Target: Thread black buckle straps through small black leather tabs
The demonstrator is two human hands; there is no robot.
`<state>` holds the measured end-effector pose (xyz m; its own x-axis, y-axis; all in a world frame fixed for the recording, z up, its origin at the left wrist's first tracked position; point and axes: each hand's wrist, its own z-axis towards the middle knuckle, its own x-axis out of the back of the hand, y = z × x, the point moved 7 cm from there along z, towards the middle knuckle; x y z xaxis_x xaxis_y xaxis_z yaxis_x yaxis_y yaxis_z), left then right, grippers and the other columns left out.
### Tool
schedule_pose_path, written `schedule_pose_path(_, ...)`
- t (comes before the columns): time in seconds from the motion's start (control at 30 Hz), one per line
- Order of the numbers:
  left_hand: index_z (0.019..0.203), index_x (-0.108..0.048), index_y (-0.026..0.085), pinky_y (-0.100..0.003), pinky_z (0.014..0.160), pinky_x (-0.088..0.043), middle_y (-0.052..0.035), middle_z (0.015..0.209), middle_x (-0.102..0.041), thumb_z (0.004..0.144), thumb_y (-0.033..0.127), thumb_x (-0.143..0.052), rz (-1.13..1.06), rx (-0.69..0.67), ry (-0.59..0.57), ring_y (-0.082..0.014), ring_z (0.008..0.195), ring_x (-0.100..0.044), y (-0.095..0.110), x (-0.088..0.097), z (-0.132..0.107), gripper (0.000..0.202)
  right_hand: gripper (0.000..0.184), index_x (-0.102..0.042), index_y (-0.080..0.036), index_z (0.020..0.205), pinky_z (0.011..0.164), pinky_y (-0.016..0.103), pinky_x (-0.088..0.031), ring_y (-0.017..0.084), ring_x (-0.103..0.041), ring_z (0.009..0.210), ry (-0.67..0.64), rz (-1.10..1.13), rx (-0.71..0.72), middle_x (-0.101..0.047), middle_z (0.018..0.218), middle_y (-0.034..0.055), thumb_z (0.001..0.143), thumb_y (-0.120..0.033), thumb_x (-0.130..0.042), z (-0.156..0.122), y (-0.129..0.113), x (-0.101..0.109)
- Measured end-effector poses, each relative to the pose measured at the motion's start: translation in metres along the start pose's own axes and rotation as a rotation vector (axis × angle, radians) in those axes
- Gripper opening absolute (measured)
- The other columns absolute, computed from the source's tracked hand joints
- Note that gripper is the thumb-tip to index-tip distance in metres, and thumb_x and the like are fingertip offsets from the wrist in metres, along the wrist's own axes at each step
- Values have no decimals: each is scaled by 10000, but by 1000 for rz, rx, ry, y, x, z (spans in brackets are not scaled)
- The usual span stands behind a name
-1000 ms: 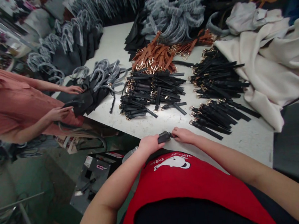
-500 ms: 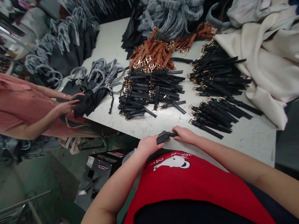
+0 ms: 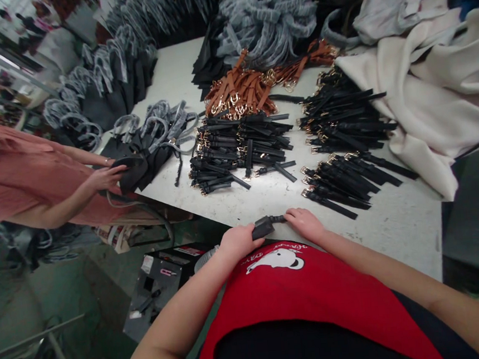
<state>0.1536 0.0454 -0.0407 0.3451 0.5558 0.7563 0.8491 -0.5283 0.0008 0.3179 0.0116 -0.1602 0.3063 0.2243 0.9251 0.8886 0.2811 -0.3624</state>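
My left hand [image 3: 239, 242] grips a short black leather strap [image 3: 265, 227] at the near edge of the white table [image 3: 378, 229]. My right hand [image 3: 305, 222] sits just to the right, its fingertips pinching the strap's thin end. Any buckle on this strap is hidden by my fingers. Beyond my hands lie loose piles of black leather straps with gold buckles [image 3: 237, 149], and tan leather straps with gold hardware [image 3: 238, 93] lie farther back.
To the left, a co-worker in a pink garment [image 3: 34, 186] handles a black bag [image 3: 136, 169] at the table edge. Rows of black bags with grey handles [image 3: 102, 102] stand behind. A cream cloth [image 3: 401, 109] lies heaped at the right. A grey machine [image 3: 156, 282] stands on the floor below.
The strap has turned slightly between my hands and sits a little closer to my body. The co-worker's hands have shifted on the black bag, and the view has drifted slightly.
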Motion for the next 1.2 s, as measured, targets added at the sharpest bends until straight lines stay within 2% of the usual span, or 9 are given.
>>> schedule_pose_path(0.17, 1057, -564, 208, -332, 691, -491, -100, 913, -680, 784, 587, -429, 15, -24, 7, -258, 836, -646, 25, 0, 6, 486, 218, -591, -181, 996, 801, 295, -359, 180, -502, 918, 122, 222, -136, -594, 987, 79, 850, -245, -442, -6, 11, -9)
schedule_pose_path(0.27, 1065, -571, 197, -339, 704, -493, -107, 924, -681, 788, 584, -425, -3, -48, 10, -264, 850, -644, 40, 7, 16, 498, 222, -595, -182, 998, 807, 291, -359, 178, -504, 925, 163, 273, -157, -599, 986, 73, 847, -252, -448, -6, 12, -10)
schedule_pose_path(0.5, 1046, -590, 194, -364, 740, -492, -110, 957, -679, 786, 554, -437, 36, -28, -32, -277, 891, -637, 39, 17, 20, 469, 224, -601, -183, 995, 807, 297, -362, 180, -509, 917, 193, 291, -151, -604, 967, 71, 855, -263, -444, -7, 14, -14)
schedule_pose_path(0.6, 1048, -587, 206, -353, 742, -492, -104, 964, -680, 774, 572, -440, 36, -42, -5, -269, 896, -637, 43, 17, 26, 480, 209, -600, -183, 988, 815, 293, -366, 176, -509, 919, 209, 293, -152, -601, 961, 63, 846, -254, -463, -6, 14, -14)
schedule_pose_path(0.7, 1038, -589, 201, -328, 732, -485, -104, 966, -681, 768, 581, -437, 29, 5, 13, -260, 893, -637, 30, 16, 26, 490, 206, -597, -183, 990, 814, 284, -372, 170, -512, 916, 215, 272, -159, -599, 966, 60, 844, -256, -471, -5, 11, -12)
schedule_pose_path(0.8, 1034, -580, 207, -313, 697, -478, -94, 966, -680, 774, 607, -394, -6, 86, 26, -254, 871, -639, -3, 14, 13, 512, 218, -594, -179, 1008, 810, 287, -378, 175, -518, 906, 209, 204, -181, -598, 967, 67, 847, -252, -466, -10, 15, -12)
schedule_pose_path(0.93, 1077, -554, 225, -284, 669, -456, -78, 933, -682, 785, 596, -388, -104, 183, 39, -238, 844, -641, -39, 6, -11, 500, 234, -590, -168, 1023, 801, 308, -387, 194, -528, 893, 263, 63, -301, -595, 970, 87, 844, -249, -464, -39, 55, -7)
schedule_pose_path(1.1, 1187, -463, 206, -274, 671, -437, -93, 955, -674, 757, 569, -465, -230, 209, 81, -246, 873, -636, -43, -11, -20, 563, 242, -596, -150, 986, 777, 337, -414, 209, -543, 851, 391, -66, -535, -595, 950, 103, 839, -280, -453, -88, 123, 13)
schedule_pose_path(1.2, 1129, -470, 202, -280, 653, -437, -87, 932, -673, 744, 506, -511, -258, 216, 122, -247, 840, -639, -43, -15, -18, 492, 279, -573, -136, 1020, 777, 353, -432, 223, -548, 867, 464, -89, -563, -590, 975, 120, 833, -302, -450, -86, 124, 31)
